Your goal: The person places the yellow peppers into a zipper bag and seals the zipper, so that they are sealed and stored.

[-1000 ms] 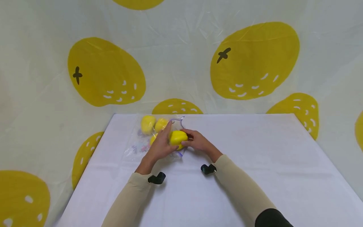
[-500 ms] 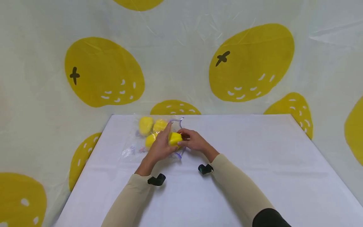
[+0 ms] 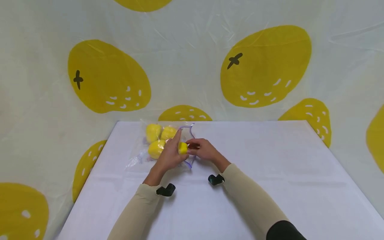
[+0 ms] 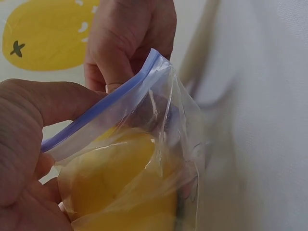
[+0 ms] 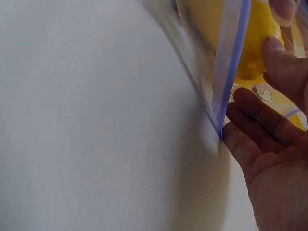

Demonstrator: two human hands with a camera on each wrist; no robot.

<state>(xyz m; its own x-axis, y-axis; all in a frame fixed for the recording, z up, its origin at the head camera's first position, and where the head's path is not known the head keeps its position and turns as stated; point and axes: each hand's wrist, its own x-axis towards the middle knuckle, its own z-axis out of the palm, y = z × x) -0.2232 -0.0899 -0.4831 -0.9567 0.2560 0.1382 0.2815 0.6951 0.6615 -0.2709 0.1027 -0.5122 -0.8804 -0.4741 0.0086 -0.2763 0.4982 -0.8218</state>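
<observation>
Head view: on a white table (image 3: 99,196) lies a clear bag (image 3: 138,159) with three yellow fruits (image 3: 153,133) inside, then the left hand (image 3: 170,154) pinching its zip edge (image 4: 130,85), one yellow fruit (image 3: 182,148) in the bag's mouth, and the right hand (image 3: 204,149), fingers spread, touching that fruit

I see a clear bag (image 3: 138,156) left of centre in my head view, purple-edged mouth facing right, three rounded yellow fruits (image 3: 156,149) inside and a fourth fruit (image 3: 182,148) at that mouth.
</observation>
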